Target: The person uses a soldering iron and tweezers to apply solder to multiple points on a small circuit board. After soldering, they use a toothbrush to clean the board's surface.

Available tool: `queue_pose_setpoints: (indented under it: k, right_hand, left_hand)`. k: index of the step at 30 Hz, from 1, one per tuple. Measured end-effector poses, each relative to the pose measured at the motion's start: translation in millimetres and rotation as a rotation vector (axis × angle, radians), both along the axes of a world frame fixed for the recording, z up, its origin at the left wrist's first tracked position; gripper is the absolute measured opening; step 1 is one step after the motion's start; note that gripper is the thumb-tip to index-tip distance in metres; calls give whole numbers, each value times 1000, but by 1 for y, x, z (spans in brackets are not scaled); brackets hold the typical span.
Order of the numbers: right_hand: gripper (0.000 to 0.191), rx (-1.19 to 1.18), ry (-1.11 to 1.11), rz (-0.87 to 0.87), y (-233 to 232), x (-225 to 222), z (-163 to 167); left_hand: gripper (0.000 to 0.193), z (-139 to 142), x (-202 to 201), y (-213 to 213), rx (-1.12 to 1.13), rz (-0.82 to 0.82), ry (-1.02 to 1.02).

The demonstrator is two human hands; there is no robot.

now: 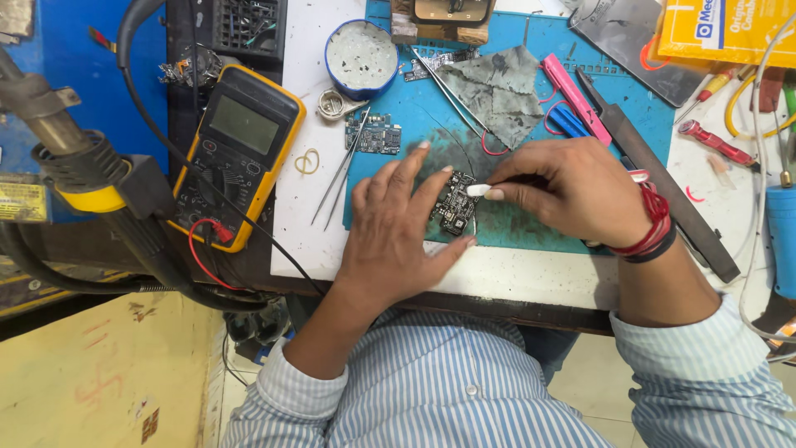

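A small dark circuit board lies on the blue work mat. My left hand rests flat beside it, with the fingertips and thumb bracketing the board's left edge and pinning it down. My right hand pinches a small white piece, perhaps a swab or eraser, and presses its tip onto the board's upper right. Red thread bands circle my right wrist.
A yellow multimeter sits left of the mat, with metal tweezers, a second small board and a round blue tin nearby. A grey cloth, pink tool, black file and red screwdriver lie to the right.
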State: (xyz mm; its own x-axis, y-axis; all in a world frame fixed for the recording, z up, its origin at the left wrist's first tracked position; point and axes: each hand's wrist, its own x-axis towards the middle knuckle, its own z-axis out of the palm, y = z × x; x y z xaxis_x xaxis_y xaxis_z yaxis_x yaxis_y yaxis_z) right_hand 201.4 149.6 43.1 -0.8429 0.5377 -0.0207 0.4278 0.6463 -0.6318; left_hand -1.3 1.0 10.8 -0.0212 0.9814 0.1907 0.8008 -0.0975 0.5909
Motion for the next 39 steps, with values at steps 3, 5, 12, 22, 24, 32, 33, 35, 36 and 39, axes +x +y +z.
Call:
queue_pose_setpoints:
  k: [3, 5, 12, 22, 24, 32, 33, 35, 36, 39]
  right_hand:
    - [18, 25, -38, -8, -1, -2, 5]
    - [16, 30, -37, -19, -3, -4, 8]
    - [13, 106, 52, 63, -12, -15, 7]
    - [12, 34, 3, -29, -13, -18, 10]
    - [12, 14, -6, -63, -14, -17, 9]
    - [12, -92, -67, -96, -12, -21, 19]
    - [12, -25, -33, -80, -15, -23, 16]
    - [12, 110, 35, -47, -17, -21, 13]
    - [13, 90, 20, -27, -17, -20, 11]
    - [14, 33, -7, 2, -15, -18, 10]
  left_hand:
    - [66, 0, 1, 1, 32, 2, 36]
    - [60, -1, -1, 0, 26, -12, 15]
    - [53, -3, -1, 0, 37, -7, 13]
    - [49, -4, 0, 1, 43, 4, 25]
    - [46, -4, 0, 0, 43, 13, 16]
    - [45, -5, 1, 0, 46, 26, 32]
    - [45, -5, 2, -1, 47, 36, 35]
    - [45, -5, 1, -2, 29, 44, 7]
    - [45, -5, 0, -1, 23, 35, -6]
    - [44, -5, 1, 1, 42, 43, 12]
